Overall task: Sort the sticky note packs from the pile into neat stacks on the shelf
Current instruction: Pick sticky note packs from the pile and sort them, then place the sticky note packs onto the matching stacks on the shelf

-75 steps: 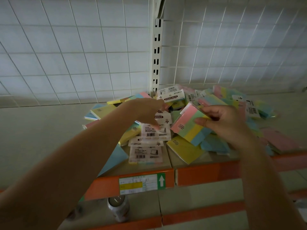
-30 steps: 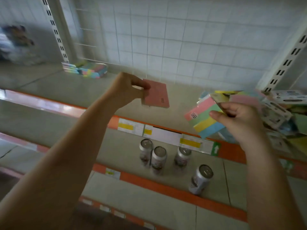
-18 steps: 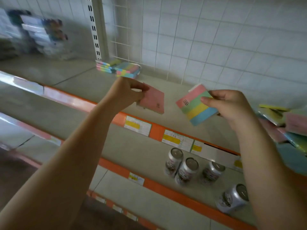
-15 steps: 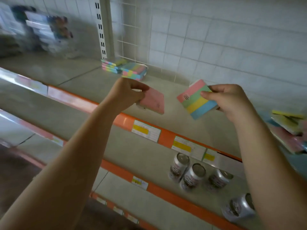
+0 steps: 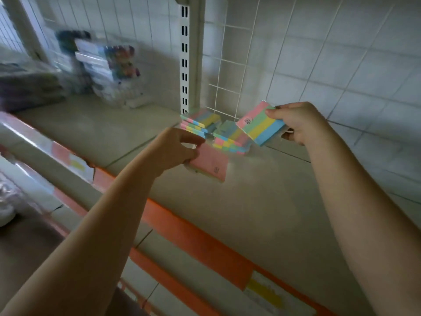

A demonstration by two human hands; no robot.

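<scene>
My left hand (image 5: 174, 149) grips a plain pink sticky note pack (image 5: 210, 165) by its left edge, holding it just above the shelf (image 5: 262, 201). My right hand (image 5: 298, 123) pinches a striped pink, green, yellow and blue pack (image 5: 260, 123) by its far corner, tilted in the air. Behind both packs, two low stacks of striped packs stand against the wire back: a left stack (image 5: 199, 123) and a right stack (image 5: 231, 140). The pink pack hangs just in front of the right stack. The loose pile is out of view.
A white slotted upright post (image 5: 185, 53) rises behind the stacks, with a wire grid back panel (image 5: 296, 53). Blurred packaged goods (image 5: 109, 71) fill the neighbouring shelf bay to the left. An orange shelf edge (image 5: 196, 238) runs diagonally below my arms.
My view has swung left, away from the pile. Both hands have carried their packs toward the two stacks at the back, which are now close behind them.
</scene>
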